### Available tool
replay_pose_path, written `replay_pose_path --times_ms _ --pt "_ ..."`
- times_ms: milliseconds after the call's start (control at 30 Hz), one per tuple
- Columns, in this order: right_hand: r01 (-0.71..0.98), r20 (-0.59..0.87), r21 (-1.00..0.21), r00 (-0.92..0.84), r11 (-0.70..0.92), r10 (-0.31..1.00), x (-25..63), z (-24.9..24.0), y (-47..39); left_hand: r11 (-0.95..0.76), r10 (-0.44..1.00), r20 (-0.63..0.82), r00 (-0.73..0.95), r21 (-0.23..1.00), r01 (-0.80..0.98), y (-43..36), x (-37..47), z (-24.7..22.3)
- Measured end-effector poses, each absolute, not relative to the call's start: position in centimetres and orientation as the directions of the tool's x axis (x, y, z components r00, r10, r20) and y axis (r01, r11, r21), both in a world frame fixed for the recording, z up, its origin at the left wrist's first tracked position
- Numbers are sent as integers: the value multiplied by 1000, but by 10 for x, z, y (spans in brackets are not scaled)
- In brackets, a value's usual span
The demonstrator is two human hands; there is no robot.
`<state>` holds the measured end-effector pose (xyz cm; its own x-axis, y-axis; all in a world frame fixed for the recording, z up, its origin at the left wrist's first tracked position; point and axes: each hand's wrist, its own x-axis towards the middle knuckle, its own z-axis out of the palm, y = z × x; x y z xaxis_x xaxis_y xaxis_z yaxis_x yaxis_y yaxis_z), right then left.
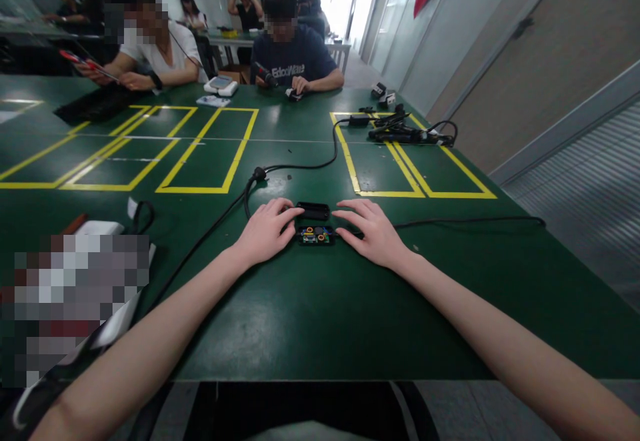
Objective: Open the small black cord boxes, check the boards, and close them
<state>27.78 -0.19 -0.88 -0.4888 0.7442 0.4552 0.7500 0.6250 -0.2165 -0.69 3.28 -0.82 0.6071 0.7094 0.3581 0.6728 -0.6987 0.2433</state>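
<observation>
An opened black power adapter lies on the green table between my hands. Its lower half shows a circuit board with orange ring-shaped coils. Just beyond it is the hollow black cover, inside facing up. My left hand rests at the left ends of both pieces, fingers apart; the index fingertip reaches the cover's edge, though firm contact is unclear. My right hand is at the right side with fingers spread, its thumb near the lower half's right end. A black cable runs off to the right from behind my right hand.
A thick black cable passes left of my hands. Black adapters and cords lie at the back right. Yellow tape outlines mark the green table. A blurred-out white item is at left. Two people sit opposite, handling objects.
</observation>
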Motion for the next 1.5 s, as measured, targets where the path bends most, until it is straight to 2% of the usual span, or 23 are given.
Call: replay_pose_path --times_ms 167,367,567,767,967,1033,1267,1500 --pt "765 383 -152 -538 625 751 273 -18 1 -719 693 311 650 236 653 34 -9 -11" --pt "756 386 -216 -515 618 765 270 -16 -4 -736 677 312 666 278 617 34 -9 -9" --pt "723 393 -332 -479 606 785 269 -12 -6 -768 641 397 657 333 547 34 -9 -5" --pt "669 419 -396 -478 629 772 272 -12 -6 -728 686 433 585 437 529 30 -8 -3" --pt "521 450 -602 -405 606 796 269 -12 -9 -683 725 436 533 554 476 28 -6 -4" --pt "496 453 -635 -381 592 806 267 -12 -10 -683 724 455 519 582 441 27 -5 -3" --pt "480 488 -646 -337 593 805 265 -10 -11 -670 732 466 498 625 400 24 -4 -1" --pt "459 544 -623 -329 634 772 265 -12 -10 -721 684 534 496 595 355 24 -4 -4"
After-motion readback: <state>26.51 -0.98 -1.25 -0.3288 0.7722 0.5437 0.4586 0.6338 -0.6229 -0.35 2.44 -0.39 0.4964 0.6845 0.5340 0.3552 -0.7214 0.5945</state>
